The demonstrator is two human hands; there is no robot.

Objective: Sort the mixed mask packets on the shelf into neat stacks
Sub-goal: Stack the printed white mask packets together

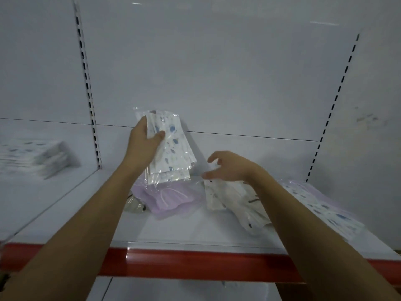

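**Left hand grips a bundle of printed packets above the shelf**

The left hand [145,141] holds a bundle of printed mask packets [171,148] upright over the middle of the white shelf [173,231] — thumb across the front, the other fingers [142,122] wrapped behind the left edge, pressed onto the clear wrappers. The packets are white with small blue and pale markings, and their lower ends fan out slightly just above a purple mask packet [171,198] that lies flat on the shelf.

The right hand [230,167] hovers to the right of the bundle, palm down, its fingers spread and curled, holding nothing. It sits just above a loose pile of cream packets [234,198] with dark marks, which lies skewed on the shelf; whether the fingertips touch the top wrapper cannot be told.

Further right, near the shelf's edge, a flat stack of blue-printed packets [325,207] rests with a purple tint showing beneath it. On the neighbouring shelf bay to the left, a blurred stack of similar printed packets [41,157] stands well apart from the hands. A small crumpled clear wrapper [135,204] lies just beside the purple packet's left edge. A red strip [195,263] runs along the shelf front.
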